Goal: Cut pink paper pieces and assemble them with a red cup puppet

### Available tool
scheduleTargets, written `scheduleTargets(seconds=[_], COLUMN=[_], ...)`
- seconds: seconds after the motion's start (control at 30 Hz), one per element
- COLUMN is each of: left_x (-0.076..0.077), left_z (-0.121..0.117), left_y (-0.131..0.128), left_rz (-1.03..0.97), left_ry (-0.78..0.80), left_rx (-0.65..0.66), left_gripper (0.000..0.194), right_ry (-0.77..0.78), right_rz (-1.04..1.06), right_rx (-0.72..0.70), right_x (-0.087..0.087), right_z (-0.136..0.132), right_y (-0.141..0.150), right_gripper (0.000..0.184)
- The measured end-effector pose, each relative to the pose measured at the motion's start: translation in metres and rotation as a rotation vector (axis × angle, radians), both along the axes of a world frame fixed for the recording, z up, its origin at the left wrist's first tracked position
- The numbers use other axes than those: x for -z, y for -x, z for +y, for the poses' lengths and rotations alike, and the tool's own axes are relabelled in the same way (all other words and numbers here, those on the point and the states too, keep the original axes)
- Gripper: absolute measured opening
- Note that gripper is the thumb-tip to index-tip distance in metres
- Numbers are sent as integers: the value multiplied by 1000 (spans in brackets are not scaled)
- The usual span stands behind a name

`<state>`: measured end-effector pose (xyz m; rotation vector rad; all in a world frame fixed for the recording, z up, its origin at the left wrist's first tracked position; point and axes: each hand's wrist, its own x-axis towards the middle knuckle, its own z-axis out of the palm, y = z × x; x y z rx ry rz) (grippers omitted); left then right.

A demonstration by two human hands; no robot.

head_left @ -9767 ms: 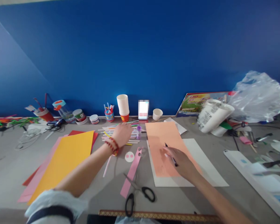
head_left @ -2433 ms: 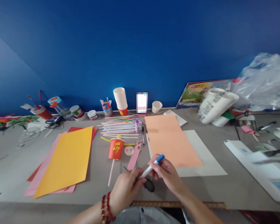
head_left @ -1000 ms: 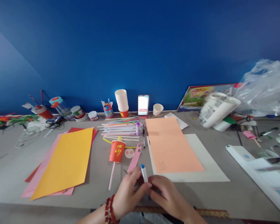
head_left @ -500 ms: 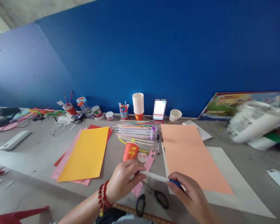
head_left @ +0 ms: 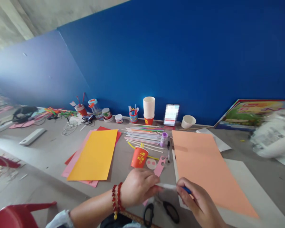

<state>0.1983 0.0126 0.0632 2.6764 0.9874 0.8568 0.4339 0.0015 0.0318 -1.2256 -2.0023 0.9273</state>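
Observation:
My left hand (head_left: 139,186), with red beads round its wrist, closes its fingers on one end of a white marker pen (head_left: 167,186). My right hand (head_left: 196,199) grips the blue end of the same pen, so it lies level between both hands. Black-handled scissors (head_left: 165,205) rest below the pen at the table's front edge. A pink paper strip (head_left: 160,167) with cut-outs runs partly behind my left hand. Beyond that hand stands a red paper cup (head_left: 139,158), and a pale disc with two pink ovals (head_left: 151,163) lies beside it.
Yellow paper (head_left: 93,155) tops a stack on the left; an orange sheet (head_left: 201,164) covers white paper on the right. Behind lie several thin sticks (head_left: 143,136), a purple-capped bottle (head_left: 163,139) and a black pen (head_left: 168,151). Stacked cups (head_left: 148,107) stand by the blue wall.
My hands have come closer together on the pen, covering more of it. The view has turned slightly left, so the table things appear further right.

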Motion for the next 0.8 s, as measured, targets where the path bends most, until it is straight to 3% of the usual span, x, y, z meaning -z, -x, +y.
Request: scheduleTargets(seconds=[0.17, 0.53, 0.8], left_x=[4, -3, -23], left_z=[0, 7, 30], left_y=[-2, 9, 24], left_rz=[-55, -53, -121], left_ry=[13, -28, 52], left_rx=[-6, 84, 53], left_gripper=[42, 29, 16], right_ry=[-30, 5, 30], right_rz=[-39, -48, 83], right_rx=[-13, -54, 77], right_x=[-5, -12, -9], right_z=[-2, -1, 7], right_y=[6, 7, 2], right_gripper=[39, 32, 31])
